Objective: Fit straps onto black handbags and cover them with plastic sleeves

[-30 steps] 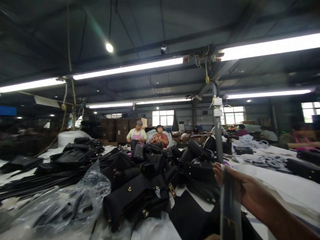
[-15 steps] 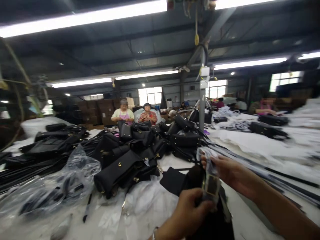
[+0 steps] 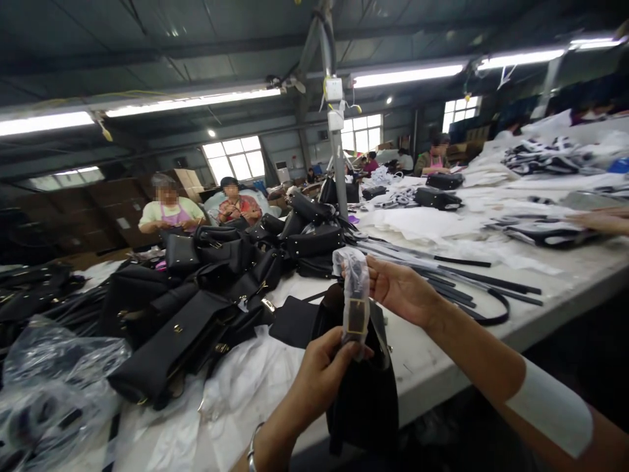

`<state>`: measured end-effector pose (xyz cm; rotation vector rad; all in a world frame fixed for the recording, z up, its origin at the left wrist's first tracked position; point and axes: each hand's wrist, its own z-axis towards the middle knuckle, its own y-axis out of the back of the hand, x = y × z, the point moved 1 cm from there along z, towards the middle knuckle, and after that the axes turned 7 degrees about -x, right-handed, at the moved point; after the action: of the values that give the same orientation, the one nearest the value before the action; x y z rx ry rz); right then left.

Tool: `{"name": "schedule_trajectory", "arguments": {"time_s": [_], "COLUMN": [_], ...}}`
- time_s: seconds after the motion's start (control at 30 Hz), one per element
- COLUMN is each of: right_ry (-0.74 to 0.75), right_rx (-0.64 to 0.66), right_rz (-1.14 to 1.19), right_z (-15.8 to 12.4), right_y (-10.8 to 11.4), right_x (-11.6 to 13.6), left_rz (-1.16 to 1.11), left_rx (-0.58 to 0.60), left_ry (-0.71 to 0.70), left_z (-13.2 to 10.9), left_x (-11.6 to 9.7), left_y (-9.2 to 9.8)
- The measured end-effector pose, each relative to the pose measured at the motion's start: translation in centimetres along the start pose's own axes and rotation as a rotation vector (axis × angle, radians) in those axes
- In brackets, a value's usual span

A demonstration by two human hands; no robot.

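A strap wrapped in clear plastic (image 3: 354, 278), with a gold-coloured buckle near its lower end, is held upright between my two hands. My left hand (image 3: 327, 364) pinches the lower end just under the buckle. Higher up, the fingers of my right hand (image 3: 400, 288) are closed on the wrapped strap's right side. Behind and below them hangs an open black bag (image 3: 366, 406) at the table's front edge. Its inside is mostly hidden by the hands and strap. A flat black flap (image 3: 295, 321) lies to the left of the bag.
Black handbags (image 3: 174, 341) are heaped on the white table (image 3: 422, 373). Crumpled plastic (image 3: 63, 367) lies at left, dark straps (image 3: 457, 288) at right. A metal post (image 3: 339, 170) stands behind. People sit across the table; another person's hand (image 3: 604, 219) reaches in at far right.
The view has swung to the right, so the table's front edge and another person's hand now show. Both hands still hold the wrapped strap, which now appears more upright and sharper.
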<state>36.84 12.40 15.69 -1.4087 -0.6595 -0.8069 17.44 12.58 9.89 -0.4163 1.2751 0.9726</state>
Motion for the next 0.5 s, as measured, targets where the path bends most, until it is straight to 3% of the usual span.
{"name": "schedule_trajectory", "arguments": {"time_s": [0.23, 0.37, 0.43, 0.5], "right_ry": [0.137, 0.369, 0.411, 0.42], "right_rx": [0.062, -0.095, -0.04, 0.106], "right_rz": [-0.127, -0.603, -0.888, -1.09], "right_z": [0.3, -0.5, -1.7, -3.3], "right_y": [0.7, 2.5, 3.4, 4.1], "right_x": [-0.5, -2.3, -3.8, -5.5], "left_rz": [-0.031, -0.115, -0.115, -0.079], "left_rx": [-0.029, -0.139, -0.148, -0.157], "left_ry": [0.005, 0.077, 0.076, 0.052], "left_z": [0.0, 0.1, 0.1, 0.1], "left_x": [0.5, 1.4, 1.4, 1.3], "left_y": [1.1, 1.8, 1.9, 2.0]}}
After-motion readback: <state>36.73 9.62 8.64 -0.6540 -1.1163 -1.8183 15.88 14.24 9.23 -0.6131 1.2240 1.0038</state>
